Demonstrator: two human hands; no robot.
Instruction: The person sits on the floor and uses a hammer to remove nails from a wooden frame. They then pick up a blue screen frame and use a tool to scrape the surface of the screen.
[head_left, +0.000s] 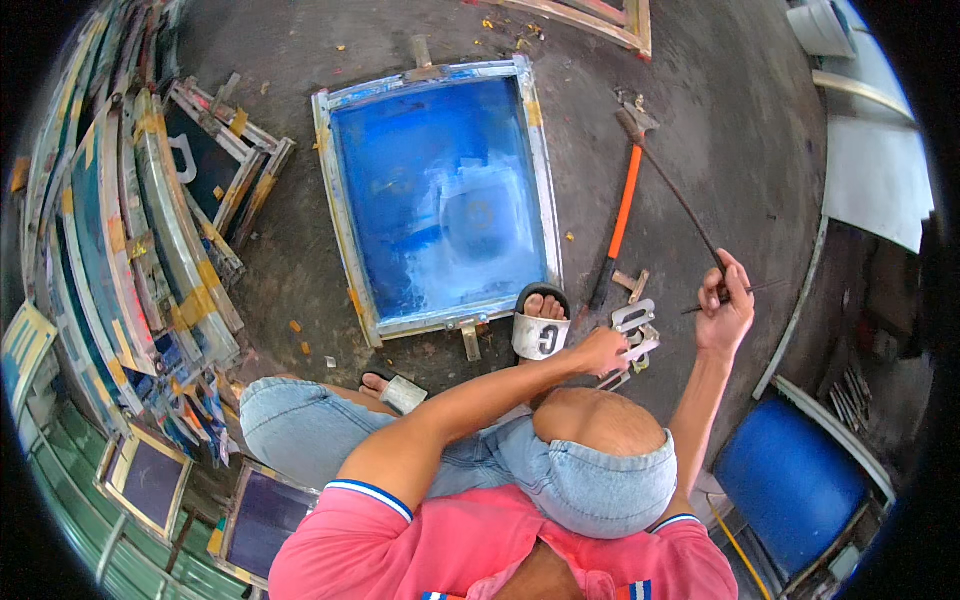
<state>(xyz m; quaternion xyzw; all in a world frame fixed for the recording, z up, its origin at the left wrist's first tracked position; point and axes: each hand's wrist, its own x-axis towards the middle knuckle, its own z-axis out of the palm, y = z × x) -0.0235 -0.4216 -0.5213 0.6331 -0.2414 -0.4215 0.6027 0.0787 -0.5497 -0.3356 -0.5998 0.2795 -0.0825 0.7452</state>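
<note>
My right hand (724, 304) grips the crossbar end of a long, thin, rusty T-handled wrench (686, 196), whose thicker far end reaches over the head of an orange-handled hammer or hatchet (625, 202) on the floor. Lower down, my left hand (602, 351) touches several slotted silver metal brackets (637, 324); its fingertips are partly hidden, so its hold is unclear. In front of my feet lies a screen-printing frame (555, 225) with blue mesh (420, 172). Metal clamp pieces stick out at its top (422, 64) and bottom (469, 341) edges.
Taped screen frames (142, 232) lean in a dense stack at left. A blue padded seat (793, 457) is at lower right. Part of another frame (600, 19) lies at the top. My slippered foot (540, 334) touches the blue screen's corner. Yellow scraps (295, 327) dot the floor.
</note>
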